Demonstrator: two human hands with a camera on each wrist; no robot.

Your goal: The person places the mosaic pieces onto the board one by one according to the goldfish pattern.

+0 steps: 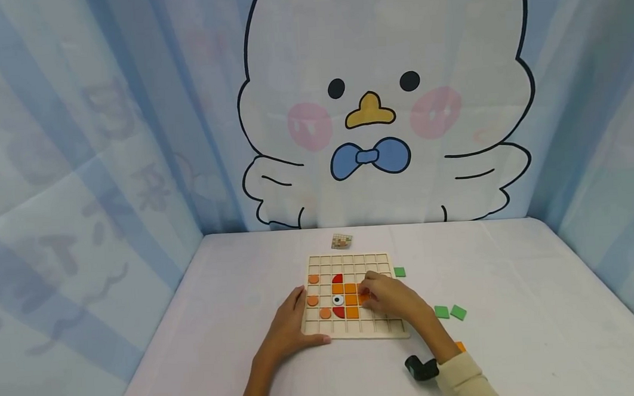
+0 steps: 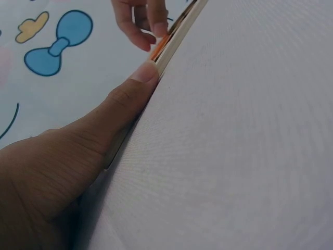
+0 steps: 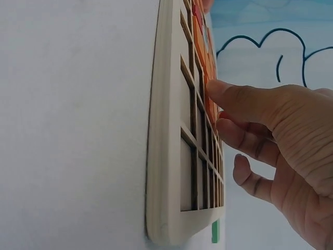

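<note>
Left hand (image 1: 286, 330): spread wide round the near-left corner of the wooden board (image 1: 356, 331), holding it.
Right hand (image 1: 391, 296): narrow; thumb and forefinger pinch an orange square (image 1: 363, 299) on the board.
Green tiles (image 1: 442, 312): pair right of right hand.
Picture card (image 1: 342, 241): beyond both hands.
Step (judged): seating the square.
Next move (judged): align to cell; press flat; release.
</note>
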